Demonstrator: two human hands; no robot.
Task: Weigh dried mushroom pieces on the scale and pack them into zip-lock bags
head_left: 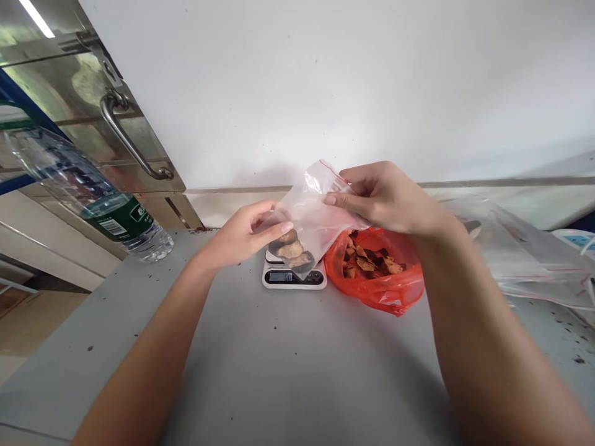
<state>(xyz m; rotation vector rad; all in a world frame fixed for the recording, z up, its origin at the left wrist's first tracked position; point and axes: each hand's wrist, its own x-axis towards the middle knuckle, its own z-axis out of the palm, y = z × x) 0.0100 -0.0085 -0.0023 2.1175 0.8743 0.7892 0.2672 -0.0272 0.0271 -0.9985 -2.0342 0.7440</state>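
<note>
My left hand (246,232) pinches the left edge of a clear zip bag (312,214), fingers closed on the plastic. My right hand (383,198) grips the same bag near its red-lined top edge. Several brown dried pieces (290,249) lie in the bag's bottom, which hangs just over a small white digital scale (292,277). To the right of the scale sits an open orange plastic bag (376,279) full of brown and orange dried slices (367,260).
A plastic water bottle (97,198) with a green label stands at the left on the grey table (279,371). A steel cabinet door with a handle (130,139) is behind it. Empty clear bags (534,260) lie at the right. Crumbs dot the tabletop.
</note>
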